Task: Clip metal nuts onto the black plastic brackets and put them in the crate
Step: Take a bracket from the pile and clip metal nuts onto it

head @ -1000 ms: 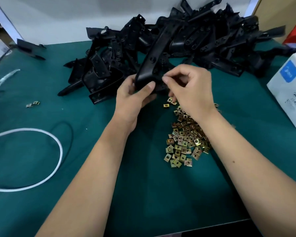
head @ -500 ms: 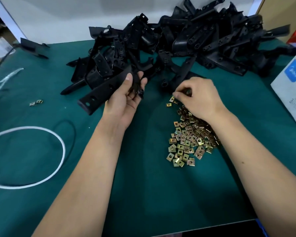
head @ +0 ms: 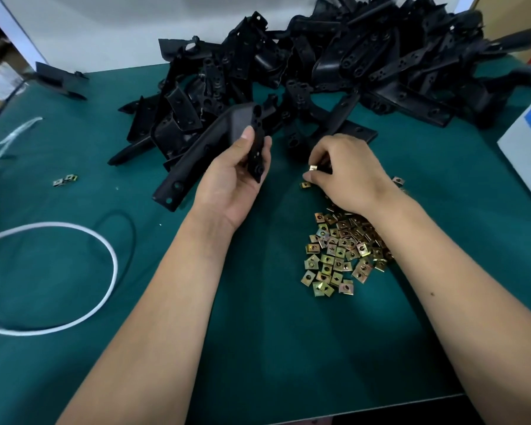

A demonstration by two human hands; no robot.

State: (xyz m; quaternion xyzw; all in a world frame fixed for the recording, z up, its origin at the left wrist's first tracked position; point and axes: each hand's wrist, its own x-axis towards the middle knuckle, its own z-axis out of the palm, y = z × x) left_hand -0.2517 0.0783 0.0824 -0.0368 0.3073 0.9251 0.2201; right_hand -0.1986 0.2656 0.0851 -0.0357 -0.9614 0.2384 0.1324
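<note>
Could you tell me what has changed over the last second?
The right hand left the bracket, dropped to the nuts and picked one nut. The left hand turned the bracket and lowered it leftward. Its grip and the pile stayed.

White cord loop (head: 74, 271) left on green mat (head: 258, 348); white box (head: 528, 148) right edge.

1. Soft, even light falls from above; the green mat (head: 258, 348) under my forearms looks moderately bright, with no harsh glare.
2. My arms throw broad, faint shadows on it, darkest beside my right hand (head: 347, 173).
3. The black brackets (head: 334, 65) beyond my fingers swallow detail, showing only dull sheen.
4. The brass nuts (head: 337, 256) below my right wrist glint.
5. Edges bend with wide-angle distortion; the far-left corner smears.
</note>
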